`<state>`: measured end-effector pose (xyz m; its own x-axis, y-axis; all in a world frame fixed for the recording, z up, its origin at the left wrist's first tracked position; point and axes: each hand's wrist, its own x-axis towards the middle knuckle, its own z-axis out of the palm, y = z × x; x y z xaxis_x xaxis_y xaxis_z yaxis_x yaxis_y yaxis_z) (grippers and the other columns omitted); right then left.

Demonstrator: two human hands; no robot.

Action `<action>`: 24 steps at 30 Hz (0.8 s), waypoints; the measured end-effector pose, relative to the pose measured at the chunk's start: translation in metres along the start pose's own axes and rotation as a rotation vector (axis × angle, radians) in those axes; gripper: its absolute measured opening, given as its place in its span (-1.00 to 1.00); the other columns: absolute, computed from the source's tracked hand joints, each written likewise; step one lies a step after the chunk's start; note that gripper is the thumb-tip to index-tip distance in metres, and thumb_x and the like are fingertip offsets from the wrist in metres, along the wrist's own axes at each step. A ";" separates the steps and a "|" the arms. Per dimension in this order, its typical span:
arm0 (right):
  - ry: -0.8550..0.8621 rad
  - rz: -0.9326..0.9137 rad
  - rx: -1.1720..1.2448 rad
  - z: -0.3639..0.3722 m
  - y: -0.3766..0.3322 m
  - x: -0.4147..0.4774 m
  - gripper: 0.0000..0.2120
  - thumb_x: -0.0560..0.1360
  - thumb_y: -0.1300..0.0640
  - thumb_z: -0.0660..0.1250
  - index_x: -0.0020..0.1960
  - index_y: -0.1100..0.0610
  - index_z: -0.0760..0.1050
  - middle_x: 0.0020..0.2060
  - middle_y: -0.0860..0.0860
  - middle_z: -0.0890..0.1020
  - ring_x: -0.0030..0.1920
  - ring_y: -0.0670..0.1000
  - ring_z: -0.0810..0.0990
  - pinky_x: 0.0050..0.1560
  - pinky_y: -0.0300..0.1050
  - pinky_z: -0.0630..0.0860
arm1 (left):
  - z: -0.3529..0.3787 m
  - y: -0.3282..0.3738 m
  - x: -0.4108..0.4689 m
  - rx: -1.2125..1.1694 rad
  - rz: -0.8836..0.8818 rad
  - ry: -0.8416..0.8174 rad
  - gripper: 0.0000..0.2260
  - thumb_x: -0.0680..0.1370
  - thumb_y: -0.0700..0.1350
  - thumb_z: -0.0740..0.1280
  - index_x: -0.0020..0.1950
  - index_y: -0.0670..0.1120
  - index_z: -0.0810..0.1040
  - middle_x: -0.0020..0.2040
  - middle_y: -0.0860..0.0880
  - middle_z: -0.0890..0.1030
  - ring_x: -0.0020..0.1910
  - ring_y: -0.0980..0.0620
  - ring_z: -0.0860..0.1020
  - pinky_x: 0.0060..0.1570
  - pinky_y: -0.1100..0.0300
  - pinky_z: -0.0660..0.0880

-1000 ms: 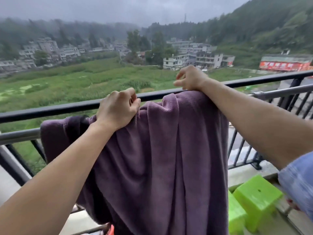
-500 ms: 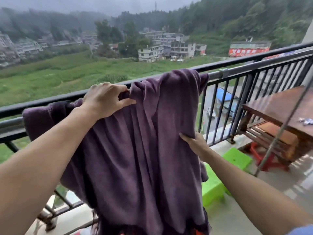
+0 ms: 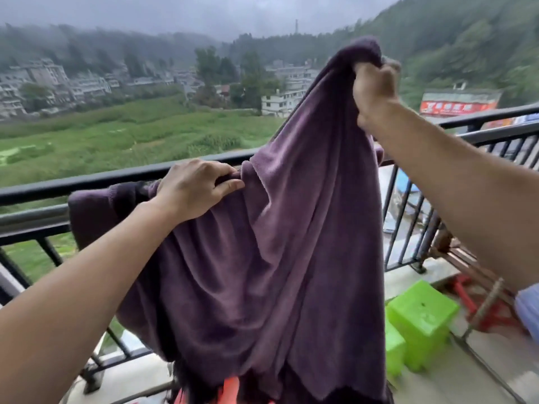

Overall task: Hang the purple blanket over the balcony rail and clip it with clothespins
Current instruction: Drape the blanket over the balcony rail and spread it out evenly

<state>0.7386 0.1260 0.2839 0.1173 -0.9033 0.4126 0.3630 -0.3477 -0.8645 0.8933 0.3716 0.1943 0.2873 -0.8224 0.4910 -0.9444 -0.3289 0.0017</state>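
1. The black metal balcony rail (image 3: 87, 182) runs across in front of the person, from left to right.
2. The purple fleece blanket (image 3: 277, 258) lies partly over that rail. Its left end is draped on the top bar, its right part is lifted well above the bar, and the rest hangs down the inner side towards the floor.
3. Bright green plastic stools (image 3: 423, 313) stand on the balcony floor just right of the hanging cloth.
4. The right grip (image 3: 374, 94) is clamped round a bunched edge of the blanket, held high.
5. The left grip (image 3: 192, 188) pinches a fold of the blanket at the top bar, thumb against fingers.
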 end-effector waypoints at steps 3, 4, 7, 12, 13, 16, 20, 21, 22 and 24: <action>0.009 -0.047 -0.072 0.040 -0.027 0.042 -0.75 0.52 0.11 0.29 -0.23 0.04 0.25 -0.22 -0.09 0.45 -0.15 -0.10 0.50 -0.14 -0.36 0.42 | 0.002 -0.003 0.006 -0.059 -0.080 -0.013 -0.70 0.55 0.24 0.20 0.07 0.13 0.62 0.01 0.08 0.68 0.04 -0.02 0.60 -0.03 0.03 0.50; 0.033 -0.083 -0.107 0.052 -0.031 0.057 -0.79 0.54 0.10 0.27 -0.20 0.05 0.27 -0.21 -0.11 0.44 -0.13 -0.11 0.50 -0.20 -0.40 0.38 | 0.002 -0.005 0.008 -0.090 -0.110 -0.007 -0.71 0.56 0.22 0.20 0.02 0.11 0.62 -0.05 0.07 0.68 -0.01 -0.02 0.60 -0.04 0.02 0.51; 0.006 -0.146 -0.282 0.077 -0.028 0.082 -0.85 0.55 0.01 0.21 -0.10 0.03 0.28 -0.11 -0.12 0.43 0.02 -0.10 0.46 -0.06 -0.37 0.31 | 0.003 -0.011 0.016 -0.154 -0.188 0.052 -0.74 0.57 0.11 0.24 -0.16 0.00 0.61 -0.24 0.04 0.63 -0.16 -0.05 0.58 -0.15 0.00 0.51; -0.588 -0.063 -0.937 0.074 0.090 0.097 -0.66 0.35 0.00 0.36 0.08 0.09 0.64 0.06 0.07 0.68 0.08 -0.01 0.60 0.08 -0.14 0.51 | 0.006 -0.021 0.032 -0.093 -0.445 0.175 -0.71 0.58 0.03 0.25 -0.27 -0.10 0.50 -0.21 -0.14 0.62 -0.13 -0.22 0.55 -0.18 -0.01 0.49; -0.745 0.009 -1.093 0.067 0.111 0.087 -0.68 0.41 0.08 0.39 0.13 0.15 0.63 0.10 0.11 0.66 0.03 -0.02 0.57 -0.01 -0.16 0.47 | 0.005 -0.026 0.036 -0.093 -0.510 0.199 -0.71 0.58 0.03 0.24 -0.27 -0.10 0.50 -0.17 -0.17 0.63 -0.10 -0.24 0.56 -0.15 -0.01 0.49; -1.022 0.089 -1.340 0.059 0.123 0.061 -0.65 0.55 0.12 0.31 0.27 0.26 0.52 0.21 0.10 0.58 0.03 0.00 0.47 -0.03 -0.15 0.35 | -0.003 -0.046 0.042 -0.036 -0.636 0.187 -0.74 0.58 0.02 0.26 -0.16 -0.12 0.58 -0.05 -0.20 0.64 -0.01 -0.25 0.57 -0.06 0.00 0.49; -1.018 -0.103 -1.037 0.058 0.079 0.025 -0.67 0.48 -0.05 0.41 0.10 0.16 0.64 0.00 0.06 0.68 0.07 0.07 0.61 0.13 -0.07 0.51 | -0.005 -0.053 0.041 0.089 -0.664 0.083 -0.79 0.57 0.00 0.31 -0.13 -0.13 0.57 -0.02 -0.19 0.63 0.01 -0.22 0.57 -0.06 0.03 0.42; -1.044 -0.107 -0.904 0.048 0.068 0.009 -0.62 0.45 -0.16 0.41 0.05 0.12 0.67 -0.07 0.01 0.70 0.02 0.02 0.64 0.11 -0.09 0.53 | -0.004 -0.054 0.041 0.097 -0.664 0.075 -0.78 0.56 0.00 0.31 -0.13 -0.14 0.57 -0.02 -0.20 0.64 0.01 -0.22 0.57 -0.04 0.02 0.45; -1.119 -0.088 -0.816 0.041 0.056 -0.009 -0.57 0.41 -0.26 0.39 0.01 0.08 0.68 -0.10 -0.04 0.71 -0.02 -0.03 0.66 0.09 -0.11 0.55 | -0.005 -0.054 0.041 0.105 -0.661 0.071 -0.78 0.56 0.00 0.31 -0.12 -0.15 0.58 -0.01 -0.20 0.64 0.01 -0.23 0.57 -0.02 0.01 0.47; -1.270 -0.077 -0.870 0.027 0.041 -0.034 -0.50 0.30 -0.38 0.40 -0.07 0.03 0.69 -0.17 -0.08 0.72 -0.11 -0.10 0.68 -0.01 -0.14 0.57 | -0.007 -0.056 0.041 0.107 -0.655 0.074 -0.77 0.55 0.00 0.31 -0.10 -0.16 0.59 0.00 -0.21 0.64 0.01 -0.23 0.58 -0.02 0.01 0.48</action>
<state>0.7747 0.1492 0.2427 0.9720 -0.2318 0.0374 -0.1758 -0.8238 -0.5390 0.9566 0.3589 0.2203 0.7806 -0.4047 0.4763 -0.5566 -0.7968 0.2352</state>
